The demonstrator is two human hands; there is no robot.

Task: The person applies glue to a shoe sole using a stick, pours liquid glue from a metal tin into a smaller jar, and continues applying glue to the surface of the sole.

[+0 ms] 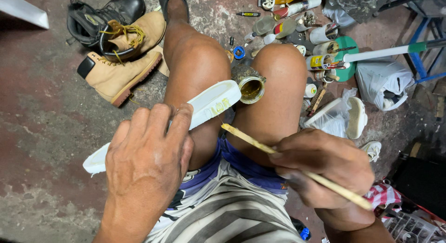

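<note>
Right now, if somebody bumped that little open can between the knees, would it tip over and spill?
Probably yes. The open can looks tilted, wedged between the knees rather than standing on flat ground, so a nudge could tip it. The amber liquid inside reaches near the rim and looks thick, so it would likely ooze out slowly. Neither the left hand nor the right hand steadies it.

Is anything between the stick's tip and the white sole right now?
Nothing visible. The right hand holds the stick, whose tip sits just below the white sole gripped by the left hand. The open glue tin stands beyond the sole's end.
</note>
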